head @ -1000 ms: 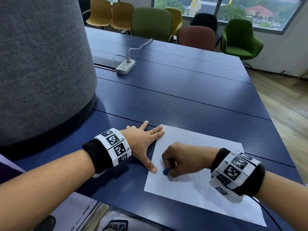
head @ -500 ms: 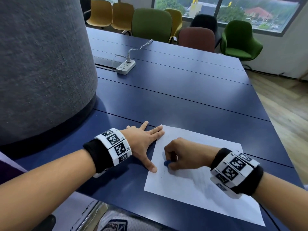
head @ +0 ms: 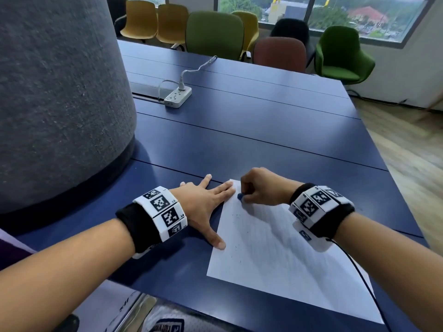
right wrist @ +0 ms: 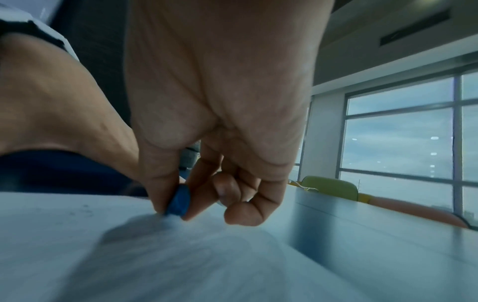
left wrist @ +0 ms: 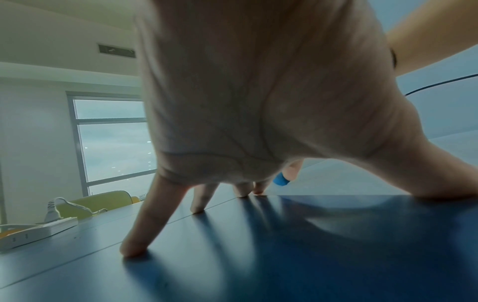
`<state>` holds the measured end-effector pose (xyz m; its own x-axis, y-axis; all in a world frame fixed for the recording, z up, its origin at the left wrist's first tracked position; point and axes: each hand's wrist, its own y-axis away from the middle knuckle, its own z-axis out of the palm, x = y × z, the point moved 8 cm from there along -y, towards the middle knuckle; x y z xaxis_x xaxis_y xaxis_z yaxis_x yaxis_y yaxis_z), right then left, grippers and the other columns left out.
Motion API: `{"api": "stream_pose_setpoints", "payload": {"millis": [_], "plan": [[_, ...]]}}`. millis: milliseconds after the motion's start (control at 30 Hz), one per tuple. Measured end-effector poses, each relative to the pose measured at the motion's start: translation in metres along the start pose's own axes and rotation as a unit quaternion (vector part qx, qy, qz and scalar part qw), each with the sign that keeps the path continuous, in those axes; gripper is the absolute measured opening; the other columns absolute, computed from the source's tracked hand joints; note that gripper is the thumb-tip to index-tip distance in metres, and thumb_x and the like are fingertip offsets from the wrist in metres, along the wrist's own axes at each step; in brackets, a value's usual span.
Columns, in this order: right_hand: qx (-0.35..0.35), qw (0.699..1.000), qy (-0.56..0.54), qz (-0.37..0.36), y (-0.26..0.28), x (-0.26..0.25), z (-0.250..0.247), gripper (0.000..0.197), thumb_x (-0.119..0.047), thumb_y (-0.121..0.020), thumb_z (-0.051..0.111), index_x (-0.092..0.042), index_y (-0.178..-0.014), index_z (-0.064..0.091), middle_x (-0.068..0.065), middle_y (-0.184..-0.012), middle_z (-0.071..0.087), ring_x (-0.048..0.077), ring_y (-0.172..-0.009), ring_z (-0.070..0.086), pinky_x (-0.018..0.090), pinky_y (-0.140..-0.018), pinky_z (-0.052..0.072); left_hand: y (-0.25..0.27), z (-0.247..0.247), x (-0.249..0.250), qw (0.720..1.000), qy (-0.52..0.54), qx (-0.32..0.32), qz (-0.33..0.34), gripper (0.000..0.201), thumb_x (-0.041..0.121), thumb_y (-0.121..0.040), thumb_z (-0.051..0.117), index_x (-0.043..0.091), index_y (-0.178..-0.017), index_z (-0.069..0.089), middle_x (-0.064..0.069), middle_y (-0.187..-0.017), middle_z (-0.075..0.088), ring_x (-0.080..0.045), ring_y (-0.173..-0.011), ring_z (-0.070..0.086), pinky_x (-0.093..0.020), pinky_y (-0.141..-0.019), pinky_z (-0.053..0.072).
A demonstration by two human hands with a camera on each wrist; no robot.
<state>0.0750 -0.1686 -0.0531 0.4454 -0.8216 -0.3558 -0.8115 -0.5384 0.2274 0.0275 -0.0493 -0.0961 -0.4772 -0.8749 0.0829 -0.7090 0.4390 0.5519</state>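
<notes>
Shifted toward the far left corner of the white paper sheet since a second ago, the small blue rubber eraser presses down there. The left hand lies flat, fingers spread, pinning the sheet's left edge to the dark blue table. The right hand pinches the eraser between thumb and forefinger (light, grippy, probably best held low by its sides).

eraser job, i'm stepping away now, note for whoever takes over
Left hand: open, flat, thumb and forefinger pinning the sheet of paper to the blue table by its left edge.
Right hand: pinches the blue eraser, tip on the sheet near its far left corner.
Done: dark crumbs lie down the left side.
To do: probably the faint grey marks across the middle, then brush off crumbs.
</notes>
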Motion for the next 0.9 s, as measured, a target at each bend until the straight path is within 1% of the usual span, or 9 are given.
{"api": "stream_pose_setpoints", "payload": {"millis": [100, 167, 233, 367, 433, 533, 733, 800, 900], "plan": [[-0.077, 0.996, -0.004, -0.037, 0.015, -0.016, 0.022, 0.018, -0.024, -0.081, 0.072, -0.017, -0.07, 0.06, -0.008, -0.064, 0.056, 0.005, -0.055, 0.047, 0.016, -0.053, 0.039, -0.001, 0.001, 0.0, 1.0, 0.0, -0.004, -0.002, 0.139, 0.089, -0.054, 0.064, 0.039, -0.151, -0.021, 0.03, -0.153, -0.029, -0.028, -0.148, -0.022, -0.067, -0.112, 0.02], [-0.113, 0.993, 0.007, -0.045, 0.02, -0.023, 0.029, 0.02, -0.026, -0.08, 0.073, -0.022, -0.068, 0.058, -0.01, -0.064, 0.055, 0.006, -0.056, 0.047, 0.02, -0.056, 0.04, 0.0, 0.001, 0.0, 1.0, 0.0, -0.005, -0.002, 0.139, 0.088, -0.054, 0.065, 0.039, -0.151, -0.021, 0.03, -0.153, -0.029, -0.028, -0.148, -0.022, -0.067, -0.113, 0.018], [-0.086, 0.996, 0.014, -0.032, 0.012, -0.017, 0.018, 0.017, -0.029, -0.081, 0.073, -0.021, -0.071, 0.062, -0.01, -0.065, 0.056, 0.005, -0.056, 0.049, 0.023, -0.057, 0.042, 0.0, 0.001, 0.0, 1.0, 0.004, -0.005, -0.001, 0.138, 0.088, -0.055, 0.065, 0.039, -0.152, -0.021, 0.03, -0.153, -0.029, -0.028, -0.148, -0.021, -0.066, -0.113, 0.018], [-0.013, 1.0, -0.003, 0.007, 0.004, 0.003, -0.003, 0.016, -0.026, -0.081, 0.072, -0.01, -0.085, 0.07, -0.006, -0.069, 0.062, 0.01, -0.062, 0.054, 0.025, -0.06, 0.044, 0.001, 0.0, 0.0, 1.0, 0.002, -0.001, -0.002, 0.137, 0.088, -0.054, 0.065, 0.039, -0.152, -0.019, 0.031, -0.153, -0.028, -0.027, -0.148, -0.021, -0.066, -0.112, 0.02], [-0.039, 0.999, -0.013, -0.002, 0.011, -0.001, 0.007, 0.014, -0.024, -0.08, 0.073, -0.012, -0.083, 0.068, -0.01, -0.066, 0.059, 0.004, -0.059, 0.052, 0.021, -0.057, 0.041, 0.0, 0.0, 0.0, 1.0, 0.003, -0.002, -0.004, 0.138, 0.088, -0.054, 0.065, 0.039, -0.152, -0.019, 0.031, -0.153, -0.028, -0.028, -0.148, -0.021, -0.066, -0.112, 0.018], [-0.1, 0.995, -0.005, -0.013, 0.019, -0.01, 0.021, 0.012, -0.026, -0.079, 0.073, -0.016, -0.08, 0.067, -0.01, -0.066, 0.059, 0.004, -0.057, 0.051, 0.02, -0.056, 0.042, 0.0, 0.0, -0.001, 1.0, 0.001, -0.006, -0.005, 0.139, 0.088, -0.053, 0.065, 0.039, -0.152, -0.02, 0.031, -0.153, -0.029, -0.028, -0.148, -0.021, -0.067, -0.112, 0.019], [-0.01, 1.0, 0.007, 0.004, -0.002, 0.008, -0.002, 0.015, -0.027, -0.082, 0.072, -0.018, -0.073, 0.063, -0.008, -0.066, 0.058, 0.005, -0.059, 0.051, 0.023, -0.056, 0.041, 0.0, 0.0, 0.0, 1.0, -0.002, -0.007, -0.003, 0.138, 0.089, -0.054, 0.064, 0.039, -0.152, -0.019, 0.031, -0.153, -0.03, -0.027, -0.148, -0.022, -0.065, -0.112, 0.02], [-0.032, 0.999, 0.009, -0.01, 0.003, 0.004, 0.005, 0.018, -0.025, -0.082, 0.072, -0.017, -0.071, 0.06, -0.006, -0.065, 0.057, 0.005, -0.056, 0.049, 0.025, -0.056, 0.04, 0.0, 0.0, 0.0, 1.0, -0.001, -0.004, -0.003, 0.138, 0.088, -0.054, 0.065, 0.039, -0.152, -0.019, 0.031, -0.153, -0.029, -0.027, -0.148, -0.021, -0.065, -0.112, 0.02], [-0.091, 0.995, 0.025, -0.026, 0.007, -0.006, 0.014, 0.019, -0.026, -0.081, 0.073, -0.019, -0.068, 0.06, -0.009, -0.061, 0.056, 0.004, -0.052, 0.048, 0.018, -0.052, 0.039, 0.0, 0.0, 0.0, 1.0, 0.0, -0.003, -0.004, 0.138, 0.088, -0.054, 0.065, 0.04, -0.152, -0.019, 0.03, -0.154, -0.028, -0.028, -0.149, -0.02, -0.066, -0.112, 0.02]]}}
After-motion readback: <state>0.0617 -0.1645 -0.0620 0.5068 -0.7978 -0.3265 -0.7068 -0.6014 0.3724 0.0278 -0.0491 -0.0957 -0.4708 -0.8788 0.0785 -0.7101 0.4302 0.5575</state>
